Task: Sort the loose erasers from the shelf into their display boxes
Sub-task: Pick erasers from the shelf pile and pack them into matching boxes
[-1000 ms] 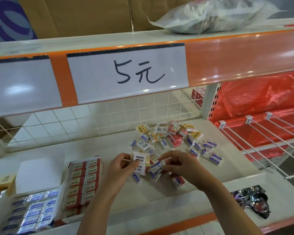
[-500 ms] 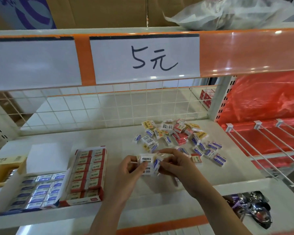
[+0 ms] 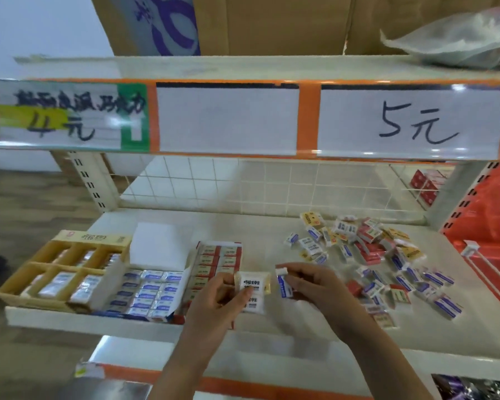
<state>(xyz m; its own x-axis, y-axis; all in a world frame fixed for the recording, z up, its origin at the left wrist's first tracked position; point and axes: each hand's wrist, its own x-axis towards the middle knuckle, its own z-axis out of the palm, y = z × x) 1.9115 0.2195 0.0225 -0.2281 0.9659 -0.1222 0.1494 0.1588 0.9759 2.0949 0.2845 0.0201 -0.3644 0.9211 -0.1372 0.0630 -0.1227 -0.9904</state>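
White shelving (image 3: 243, 243) with orange trim is what I work at, my forearms reaching in over its front lip. Nearest me, my left hand (image 3: 223, 301) has its fingers curled round white-wrapped erasers (image 3: 251, 287), one above another, the upper with a yellowish edge and dark print. My right hand (image 3: 315, 287), just beside it, pinches a blue-and-white eraser (image 3: 283, 284) held upright; the two hands are close but I cannot tell whether their erasers touch. Under and left of my left hand sits the red display box (image 3: 214, 261), rows of red-banded erasers in it. Next left is the blue display box (image 3: 147, 293), packed with blue-labelled erasers, its white lid (image 3: 156, 246) standing open behind. Farthest left is the yellow divided box (image 3: 61, 267), holding shiny wrapped erasers in its compartments. To my right, farther back on the shelf, the loose erasers (image 3: 373, 255) lie scattered in a heap: blue, red and yellow ones mixed. Behind them is a white wire grid (image 3: 272, 183). Above hangs the price strip, one label (image 3: 413, 122) reading 5元, and on top rest cardboard cartons (image 3: 272, 24).
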